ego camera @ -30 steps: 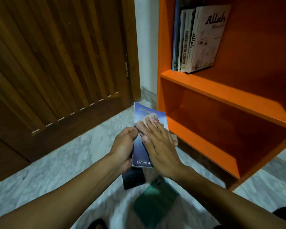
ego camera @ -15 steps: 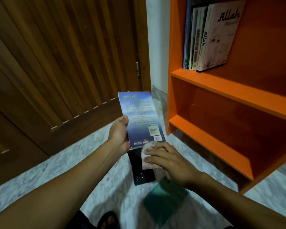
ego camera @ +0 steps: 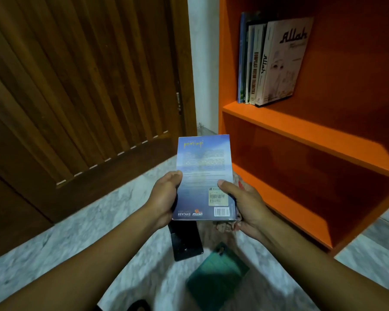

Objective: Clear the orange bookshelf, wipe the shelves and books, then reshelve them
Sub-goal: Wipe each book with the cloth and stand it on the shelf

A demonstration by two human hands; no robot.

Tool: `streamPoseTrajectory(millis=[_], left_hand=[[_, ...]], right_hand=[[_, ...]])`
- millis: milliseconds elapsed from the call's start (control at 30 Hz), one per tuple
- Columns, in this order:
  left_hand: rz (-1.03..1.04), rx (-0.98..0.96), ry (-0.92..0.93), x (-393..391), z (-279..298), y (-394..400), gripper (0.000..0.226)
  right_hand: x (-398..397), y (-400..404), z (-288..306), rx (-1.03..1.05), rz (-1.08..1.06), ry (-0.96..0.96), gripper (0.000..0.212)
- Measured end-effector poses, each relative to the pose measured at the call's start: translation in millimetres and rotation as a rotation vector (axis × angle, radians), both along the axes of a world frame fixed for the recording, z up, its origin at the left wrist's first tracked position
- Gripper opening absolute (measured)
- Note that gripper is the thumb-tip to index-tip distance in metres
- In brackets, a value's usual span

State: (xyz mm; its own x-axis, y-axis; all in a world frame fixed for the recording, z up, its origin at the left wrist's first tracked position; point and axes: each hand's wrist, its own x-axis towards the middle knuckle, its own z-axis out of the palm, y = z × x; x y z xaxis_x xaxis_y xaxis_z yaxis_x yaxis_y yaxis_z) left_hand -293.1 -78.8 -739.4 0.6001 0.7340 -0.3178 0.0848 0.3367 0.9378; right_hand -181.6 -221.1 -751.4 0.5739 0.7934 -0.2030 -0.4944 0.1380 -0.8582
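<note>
Both hands are on the blue book (ego camera: 203,176), held up in the air with its back cover facing the camera, barcode and publisher marks at the near end. The left hand (ego camera: 164,198) grips the left edge, thumb on the cover and fingers wrapped out of sight behind. The right hand (ego camera: 245,205) grips the right edge, thumb pressed down right by the price sticker, fingers curled beneath. Tucked under those right fingers is a crumpled cloth (ego camera: 228,225), pale, peeking out below the book's near corner; how firmly it is pinched, I cannot tell.

Just right of the right fingers stands the orange bookshelf (ego camera: 301,131), its lower compartment open toward the book. Up on the higher shelf, well above the fingers, a row of books (ego camera: 267,63) stands upright against the left wall, the outermost one white with "Allah" on its cover.

Below the hands, on the marble floor (ego camera: 99,232), lie a black book (ego camera: 185,241) and, nearer the camera, a green book (ego camera: 218,274), blurred. Left of the left fingers is the wooden door (ego camera: 76,86).
</note>
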Motion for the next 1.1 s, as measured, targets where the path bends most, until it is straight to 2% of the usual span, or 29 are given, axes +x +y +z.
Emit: streamPoseTrajectory(millis=[33, 100, 167, 200, 267, 333, 400, 500, 667, 733, 800, 867, 933, 1000, 1033, 1100], left_hand=[[0.008, 0.135, 0.090, 1.6, -2.6, -1.3, 0.020], [0.022, 0.527, 0.247, 2.0, -5.2, -4.1, 0.043], [-0.024, 0.777, 0.212, 2.4, -1.3, -11.3, 0.060], [-0.085, 0.763, 0.141, 3.6, 2.2, -17.5, 0.063], [-0.195, 0.541, 0.043, 8.4, 7.2, -31.9, 0.069], [-0.163, 0.390, -0.001, 12.5, 2.3, -38.9, 0.071], [-0.058, 0.322, 0.000, 13.7, -4.5, -35.3, 0.052], [0.012, 0.197, 0.018, 9.2, -5.5, -30.8, 0.017], [0.077, 0.081, 0.025, 4.2, -12.5, -31.9, 0.014], [0.119, 0.075, 0.008, 3.2, -12.7, -27.8, 0.013], [0.134, 0.139, -0.008, 2.9, -8.1, -22.9, 0.009], [0.130, 0.198, -0.027, 1.4, -2.7, -17.6, 0.006], [0.102, 0.238, -0.047, -1.5, 2.1, -13.6, 0.009], [0.070, 0.266, -0.072, -5.7, 7.3, -13.6, 0.010], [0.049, 0.271, -0.087, -7.7, 9.7, -14.5, 0.010], [0.012, 0.278, -0.100, -9.9, 13.4, -16.4, 0.012]], right_hand=[[0.8, 1.0, -1.2, -0.012, -0.035, -0.043, 0.027], [3.1, 3.4, -3.3, -0.036, -0.096, -0.176, 0.036], [3.0, 5.2, -5.0, -0.069, -0.132, -0.354, 0.042], [0.4, 5.7, -5.8, -0.086, -0.138, -0.454, 0.044], [-9.3, 4.8, -9.1, -0.149, -0.126, -0.712, 0.043], [-19.7, 4.9, -15.8, -0.238, -0.096, -0.998, 0.033], [-27.2, 5.2, -19.5, -0.350, -0.049, -1.193, 0.031], [-29.7, 2.1, -24.8, -0.398, -0.006, -1.284, 0.043], [-34.4, -5.8, -33.1, -0.349, 0.105, -1.417, 0.052], [-31.0, -5.9, -30.0, -0.286, 0.155, -1.399, 0.045], [-23.6, -3.5, -24.1, -0.191, 0.095, -1.292, 0.031], [-11.9, -1.8, -12.3, -0.143, -0.020, -1.011, 0.025], [2.6, -0.1, 4.8, -0.103, -0.110, -0.620, 0.032], [18.3, -2.5, 23.4, -0.087, -0.164, -0.243, 0.025], [23.7, -4.1, 33.0, -0.087, -0.194, -0.128, 0.021], [34.4, -4.8, 41.9, -0.036, -0.331, -0.174, 0.020]])
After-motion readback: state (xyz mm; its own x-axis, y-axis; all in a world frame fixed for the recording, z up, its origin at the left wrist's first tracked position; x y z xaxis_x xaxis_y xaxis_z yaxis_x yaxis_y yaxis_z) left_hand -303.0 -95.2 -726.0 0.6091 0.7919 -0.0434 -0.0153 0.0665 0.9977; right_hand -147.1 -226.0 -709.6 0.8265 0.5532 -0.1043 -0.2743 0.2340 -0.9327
